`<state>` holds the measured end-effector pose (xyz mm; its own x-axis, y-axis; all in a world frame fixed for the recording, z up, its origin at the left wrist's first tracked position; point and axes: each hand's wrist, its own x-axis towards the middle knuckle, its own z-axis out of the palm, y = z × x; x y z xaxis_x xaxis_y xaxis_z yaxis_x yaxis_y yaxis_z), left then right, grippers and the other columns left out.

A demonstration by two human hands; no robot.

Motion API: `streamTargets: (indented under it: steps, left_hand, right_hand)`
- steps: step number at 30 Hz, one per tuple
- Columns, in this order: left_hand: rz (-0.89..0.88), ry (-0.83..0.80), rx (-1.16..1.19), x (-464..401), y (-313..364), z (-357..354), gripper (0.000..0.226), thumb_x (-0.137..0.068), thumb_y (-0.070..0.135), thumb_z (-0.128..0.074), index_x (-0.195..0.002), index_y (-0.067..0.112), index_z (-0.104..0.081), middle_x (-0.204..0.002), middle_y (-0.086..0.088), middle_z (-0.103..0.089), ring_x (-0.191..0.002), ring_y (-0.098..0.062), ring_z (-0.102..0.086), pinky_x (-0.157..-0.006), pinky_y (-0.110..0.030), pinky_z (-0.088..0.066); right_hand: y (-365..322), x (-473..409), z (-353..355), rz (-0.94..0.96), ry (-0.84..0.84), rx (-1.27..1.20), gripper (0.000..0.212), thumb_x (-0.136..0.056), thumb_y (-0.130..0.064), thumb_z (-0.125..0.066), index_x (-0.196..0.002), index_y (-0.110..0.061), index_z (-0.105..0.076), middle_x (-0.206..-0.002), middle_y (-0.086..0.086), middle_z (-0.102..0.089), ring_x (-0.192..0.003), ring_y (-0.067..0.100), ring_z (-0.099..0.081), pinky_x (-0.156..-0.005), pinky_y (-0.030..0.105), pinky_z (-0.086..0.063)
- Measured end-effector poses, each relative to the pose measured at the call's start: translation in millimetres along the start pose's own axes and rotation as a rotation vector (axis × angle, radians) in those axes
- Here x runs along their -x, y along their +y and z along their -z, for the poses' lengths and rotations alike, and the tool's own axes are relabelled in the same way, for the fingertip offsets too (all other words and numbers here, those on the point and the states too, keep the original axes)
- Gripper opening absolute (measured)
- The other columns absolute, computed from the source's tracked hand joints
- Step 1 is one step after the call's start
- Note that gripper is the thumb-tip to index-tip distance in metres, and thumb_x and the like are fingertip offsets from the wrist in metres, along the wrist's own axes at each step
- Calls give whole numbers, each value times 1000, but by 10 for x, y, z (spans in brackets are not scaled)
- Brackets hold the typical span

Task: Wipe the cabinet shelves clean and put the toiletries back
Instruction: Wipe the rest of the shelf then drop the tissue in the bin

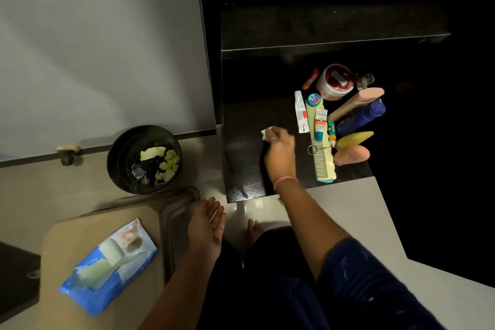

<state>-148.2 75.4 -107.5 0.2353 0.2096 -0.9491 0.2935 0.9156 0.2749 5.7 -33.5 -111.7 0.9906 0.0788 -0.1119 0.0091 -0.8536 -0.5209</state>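
Note:
My right hand [280, 151] grips a small white wipe [265, 133] and holds it on the dark bottom shelf [241, 169] of the open cabinet. Just right of that hand, toiletries crowd the shelf: a long cream comb [322, 153], small tubes [320, 123], a red-lidded white jar [334, 82], a blue bottle [361, 116] and peach bottles [356, 100]. The upper shelf [321, 27] is dark and bare. My left hand [207, 225] hangs open over the floor, palm up, holding nothing.
A black bin [117, 169] with used yellowish wipes stands on the floor at the left. A blue wipes pack [109, 268] lies open on a beige stool. The pale cabinet door [101, 48] stands open at the left. My foot [251, 226] is below the shelf.

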Motion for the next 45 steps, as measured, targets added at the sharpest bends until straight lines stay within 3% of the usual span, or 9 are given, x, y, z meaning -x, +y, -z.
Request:
streamTargets:
  steps: [3, 8, 11, 17, 22, 28, 33, 38, 45]
  left_hand:
    - [17, 16, 24, 25, -7, -4, 21, -96, 23, -48, -85, 10, -60, -89, -3, -63, -83, -14, -60, -92, -31, -44]
    - [-15, -9, 35, 51, 44, 2, 20, -96, 21, -46, -85, 10, -59, -87, -5, -63, -75, -12, -64, -80, -28, -50]
    - [-20, -6, -2, 75, 99, 17, 21, -96, 23, -46, -84, 12, -60, -89, -3, -62, -81, -13, -59, -87, -31, -46]
    - [-21, -14, -26, 131, 81, 77, 21, -95, 24, -47, -84, 12, -61, -90, -3, -62, -82, -13, -59, -80, -28, -48]
    - [-12, -9, -52, 229, 22, 100, 20, -95, 24, -48, -86, 12, -62, -97, -4, -63, -81, -13, -59, -77, -26, -47]
    - [-41, -43, -27, 291, 47, 208, 20, -95, 23, -48, -102, 10, -61, -121, -8, -60, -87, -13, -60, -77, -25, -49]
    - [-61, -56, -53, 424, 136, 263, 35, -95, 25, -47, -125, 7, -55, -133, -9, -55, -115, -20, -55, -96, -29, -43]
    - [-59, -66, -54, 510, 106, 311, 36, -95, 27, -47, -124, 8, -56, -133, -9, -56, -113, -19, -55, -95, -29, -43]
    - [-49, -50, -68, 544, 20, 356, 32, -95, 26, -48, -121, 9, -57, -133, -9, -55, -113, -19, -55, -95, -28, -42]
  right_hand:
    - [-111, 564, -226, 273, -166, 55, 38, -91, -2, -38, -124, -7, -56, -129, 14, -51, -119, 28, -45, -105, 35, -37]
    - [-90, 1232, -232, 491, -355, -16, 44, -85, -14, -33, -117, -7, -63, -121, 8, -61, -113, 15, -45, -99, 18, -33]
    - [39, 1032, -12, 288, -74, -78, 42, -78, 1, -40, -110, -6, -67, -111, 11, -66, -98, 25, -56, -93, 14, -33]
    - [453, 528, 184, -261, 161, -68, 39, -88, 6, -51, -125, -5, -57, -132, 13, -51, -125, 27, -42, -107, 24, -30]
    - [99, 838, -85, 94, -81, 19, 39, -86, 5, -46, -121, -5, -57, -127, 14, -53, -121, 27, -44, -106, 36, -34]
    - [-49, 1490, -312, 479, -256, 18, 36, -75, -5, -58, -110, -9, -67, -113, 4, -66, -102, 20, -63, -94, 16, -41]
    - [76, 1379, 15, 125, -22, -192, 42, -83, 3, -37, -112, -6, -66, -114, 11, -63, -106, 20, -54, -99, 3, -24]
    - [438, 906, 446, -285, 247, -206, 44, -85, 11, -47, -122, -7, -60, -127, 15, -52, -120, 27, -47, -104, 24, -33]
    - [456, 979, 273, -322, 63, -131, 28, -93, -6, -45, -119, -5, -57, -122, 11, -48, -109, 23, -47, -91, 27, -36]
